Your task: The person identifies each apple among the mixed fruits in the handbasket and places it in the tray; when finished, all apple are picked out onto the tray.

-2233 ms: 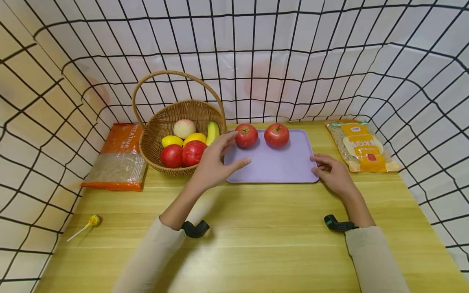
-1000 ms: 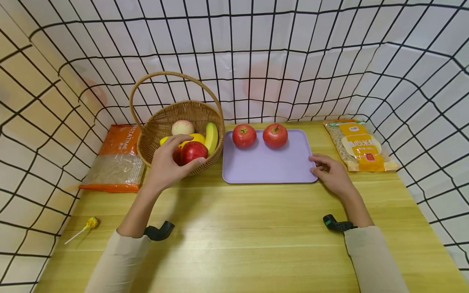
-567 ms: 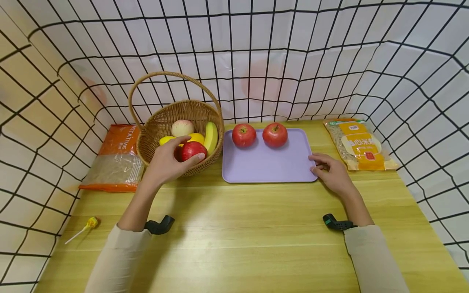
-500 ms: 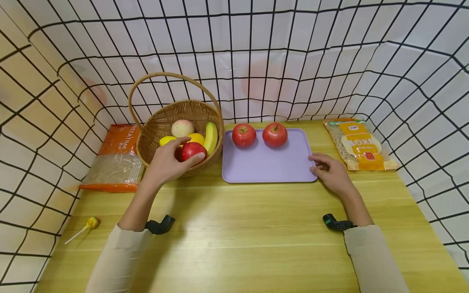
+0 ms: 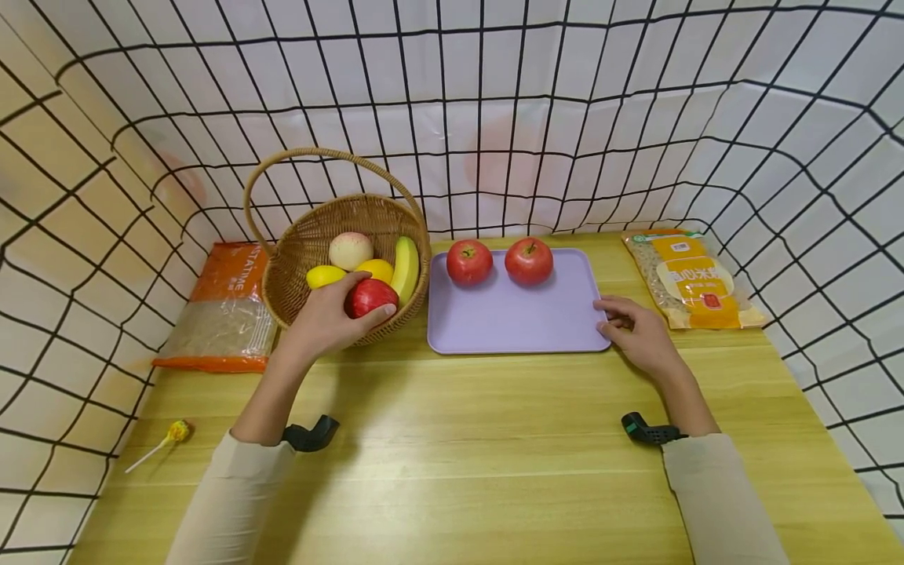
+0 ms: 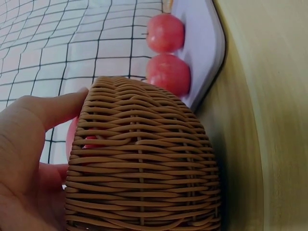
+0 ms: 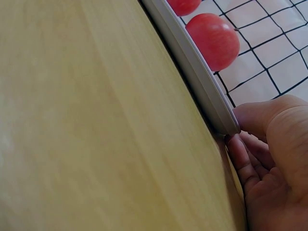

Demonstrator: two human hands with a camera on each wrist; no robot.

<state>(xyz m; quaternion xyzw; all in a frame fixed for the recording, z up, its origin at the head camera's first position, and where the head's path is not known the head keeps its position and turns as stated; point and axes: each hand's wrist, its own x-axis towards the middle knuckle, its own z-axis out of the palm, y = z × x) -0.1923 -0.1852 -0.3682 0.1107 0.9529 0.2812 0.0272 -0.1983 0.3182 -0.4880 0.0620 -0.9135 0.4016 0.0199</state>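
In the head view my left hand [image 5: 326,318] reaches over the front rim of the wicker basket [image 5: 297,243] and grips a red apple [image 5: 373,298], thumb in front and fingers behind. The basket's woven wall [image 6: 144,154] hides most of that apple in the left wrist view. Beside it in the basket lie a banana [image 5: 406,270], yellow fruits [image 5: 325,276] and a pale peach [image 5: 351,252]. My right hand [image 5: 639,333] pinches the right edge of the lilac tray [image 5: 515,318], thumb on the rim. Two red apples [image 5: 469,262] sit at the tray's back.
An orange pasta bag [image 5: 219,314] lies left of the basket, and a yellow grain bag [image 5: 692,278] right of the tray. A lollipop [image 5: 176,431] rests at the front left. Black wire grid [image 5: 480,118] walls the table at the back and sides.
My left hand went from near the tray to the basket and closed on the red apple. The basket's handle has since dipped slightly. My right hand stays at the tray edge.
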